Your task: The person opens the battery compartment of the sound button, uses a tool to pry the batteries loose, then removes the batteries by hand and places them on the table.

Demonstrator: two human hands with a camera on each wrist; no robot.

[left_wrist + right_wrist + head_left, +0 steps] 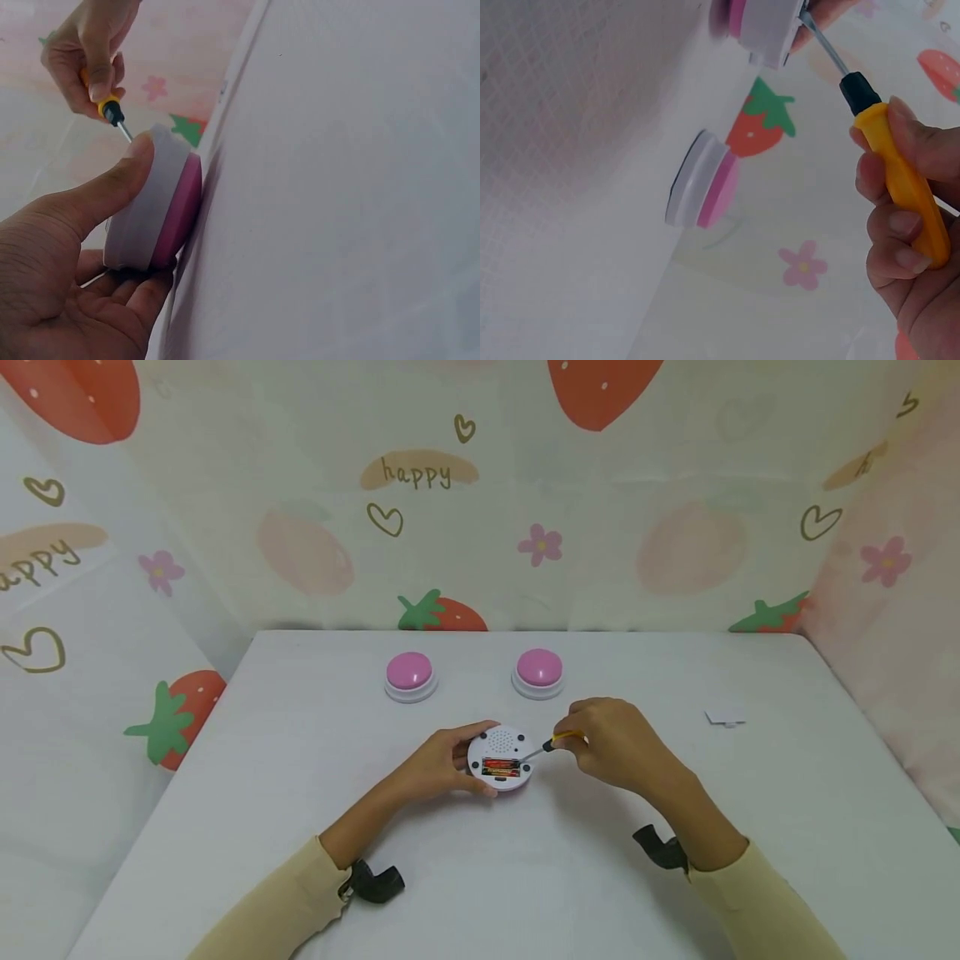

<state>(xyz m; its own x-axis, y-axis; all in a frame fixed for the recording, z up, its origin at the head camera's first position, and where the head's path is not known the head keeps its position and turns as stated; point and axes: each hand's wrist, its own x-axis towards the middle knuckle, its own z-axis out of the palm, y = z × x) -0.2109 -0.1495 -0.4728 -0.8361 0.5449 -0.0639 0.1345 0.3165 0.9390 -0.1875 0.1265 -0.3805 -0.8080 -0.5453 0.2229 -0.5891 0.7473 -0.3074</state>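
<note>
My left hand (438,763) grips a round white-and-pink push-button device (501,742) by its rim, underside up. Two red-and-black batteries (500,767) lie in its uncovered compartment. In the left wrist view the device's pink dome (180,214) faces the table, with the thumb on the white rim. My right hand (615,743) holds a screwdriver (904,176) by its yellow handle, fingers curled round it. The metal tip reaches the battery compartment's right end; whether it touches a battery I cannot tell.
Two more pink-domed buttons stand at the back of the white table (300,735), a left one (409,673) and a right one (538,672). A small white plastic piece (725,717) lies at the right. A strawberry-patterned cloth (480,543) hangs behind the table.
</note>
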